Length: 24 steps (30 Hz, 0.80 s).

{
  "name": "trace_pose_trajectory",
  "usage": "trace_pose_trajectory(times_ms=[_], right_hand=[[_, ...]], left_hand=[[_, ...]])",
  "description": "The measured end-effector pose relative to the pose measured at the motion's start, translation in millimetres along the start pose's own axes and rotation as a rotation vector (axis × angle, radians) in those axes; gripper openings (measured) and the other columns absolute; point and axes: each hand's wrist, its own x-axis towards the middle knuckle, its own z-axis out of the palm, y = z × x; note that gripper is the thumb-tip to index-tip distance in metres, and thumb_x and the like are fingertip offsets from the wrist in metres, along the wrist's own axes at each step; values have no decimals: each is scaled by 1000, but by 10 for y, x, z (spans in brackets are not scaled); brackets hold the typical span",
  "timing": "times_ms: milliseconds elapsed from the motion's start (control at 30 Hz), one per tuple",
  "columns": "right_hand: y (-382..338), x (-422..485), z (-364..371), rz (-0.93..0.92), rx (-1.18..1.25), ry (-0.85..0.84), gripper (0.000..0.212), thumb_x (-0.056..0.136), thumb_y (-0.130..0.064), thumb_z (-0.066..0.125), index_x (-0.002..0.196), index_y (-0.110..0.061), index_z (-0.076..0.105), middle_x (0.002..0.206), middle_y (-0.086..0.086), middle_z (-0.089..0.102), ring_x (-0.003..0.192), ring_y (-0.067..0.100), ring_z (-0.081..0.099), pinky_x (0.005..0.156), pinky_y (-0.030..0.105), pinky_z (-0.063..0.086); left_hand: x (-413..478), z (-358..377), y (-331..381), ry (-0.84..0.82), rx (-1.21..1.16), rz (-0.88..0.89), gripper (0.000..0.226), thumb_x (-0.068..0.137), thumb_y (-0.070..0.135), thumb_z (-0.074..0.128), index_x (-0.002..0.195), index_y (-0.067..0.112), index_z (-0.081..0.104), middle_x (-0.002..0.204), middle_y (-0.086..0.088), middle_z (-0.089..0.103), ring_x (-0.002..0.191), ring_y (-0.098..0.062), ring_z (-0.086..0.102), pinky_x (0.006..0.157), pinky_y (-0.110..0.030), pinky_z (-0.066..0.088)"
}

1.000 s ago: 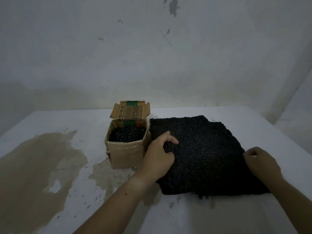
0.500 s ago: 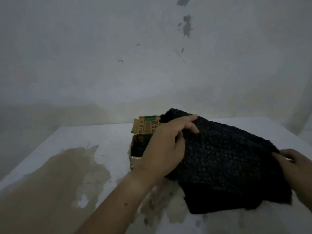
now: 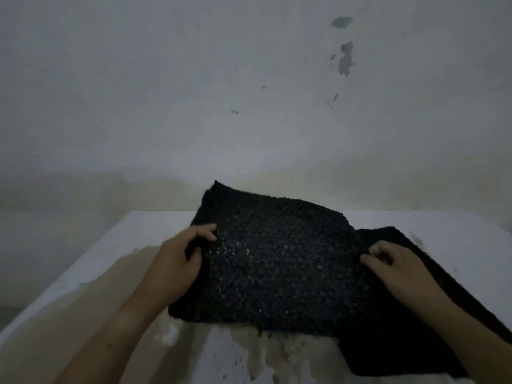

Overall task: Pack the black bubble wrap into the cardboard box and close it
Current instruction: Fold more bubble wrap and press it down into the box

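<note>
A sheet of black bubble wrap (image 3: 277, 261) is lifted off the table and held spread between both hands. My left hand (image 3: 180, 261) pinches its left edge. My right hand (image 3: 393, 264) pinches its right edge. More black bubble wrap (image 3: 410, 342) lies flat on the table under and to the right of the lifted sheet. The cardboard box is hidden behind the raised sheet.
The white table (image 3: 457, 231) has a large brown stain (image 3: 83, 314) on its left part and smaller stains near the front. A pale wall with chipped paint patches (image 3: 345, 55) rises just behind the table's far edge.
Both hands have raised a sheet of the bubble wrap higher and drawn it left, so it now covers the box. The camera has tilted up.
</note>
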Motion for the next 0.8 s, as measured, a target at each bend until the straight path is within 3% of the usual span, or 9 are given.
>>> trace_pose_trajectory(times_ms=[100, 167, 233, 333, 433, 533, 633, 800], right_hand=[[23, -47, 129, 13, -67, 12, 13, 88, -29, 68, 85, -23, 57, 81, -5, 58, 73, 11, 55, 63, 28, 40], [33, -72, 183, -49, -129, 89, 24, 87, -32, 68, 106, -27, 54, 99, -6, 55, 88, 14, 54, 74, 29, 43], [-11, -101, 243, -240, -184, 116, 31, 86, -33, 68, 113, -29, 54, 113, -7, 54, 105, 15, 53, 90, 35, 44], [-188, -190, 386, -469, -347, -32, 31, 88, -49, 59, 116, -36, 58, 137, -12, 45, 124, 11, 43, 103, 36, 37], [-318, -232, 537, -528, -553, -126, 54, 87, -72, 35, 125, -39, 56, 150, -10, 34, 135, 15, 34, 106, 42, 37], [-421, -197, 568, -516, -670, -170, 69, 81, -82, 26, 122, -38, 59, 153, -5, 31, 136, 21, 33, 105, 42, 36], [-568, -140, 606, -512, -787, -272, 73, 74, -87, 32, 120, -37, 61, 158, -2, 21, 140, 24, 23, 110, 44, 28], [-804, -12, 703, -472, -981, -478, 78, 73, -84, 46, 127, -29, 59, 162, 0, 1, 141, 31, 8, 112, 46, 17]], left_hand=[[-123, 71, -172, -131, 0, -71, 39, 95, 9, 56, 106, 46, 52, 140, 21, 46, 136, -10, 44, 106, -21, 33], [-151, 121, -196, -198, 110, -161, 34, 95, 32, 59, 120, 49, 45, 152, 18, 29, 147, -18, 27, 116, -34, 23], [-148, 194, -138, -221, 316, -201, 46, 92, 53, 53, 135, 47, 36, 163, 11, 6, 152, -27, 3, 118, -52, 0], [-187, 374, 44, -249, 331, -18, 38, 92, 62, 43, 127, 47, 39, 164, 12, -3, 151, -21, -12, 118, -48, -17], [-215, 465, 87, -252, 313, 96, 36, 92, 68, 34, 119, 46, 42, 165, 13, -3, 150, -12, -15, 119, -40, -17], [-180, 448, 69, -226, 315, 153, 39, 92, 71, 31, 121, 47, 41, 164, 16, -6, 150, -9, -13, 121, -38, -10], [-146, 474, 86, -295, 356, 206, 46, 89, 74, 30, 122, 46, 45, 164, 14, -5, 151, -10, -10, 123, -43, -1], [-32, 591, 184, -487, 455, 162, 66, 85, 79, 33, 133, 38, 53, 164, 8, -16, 149, -13, -20, 122, -46, -3]])
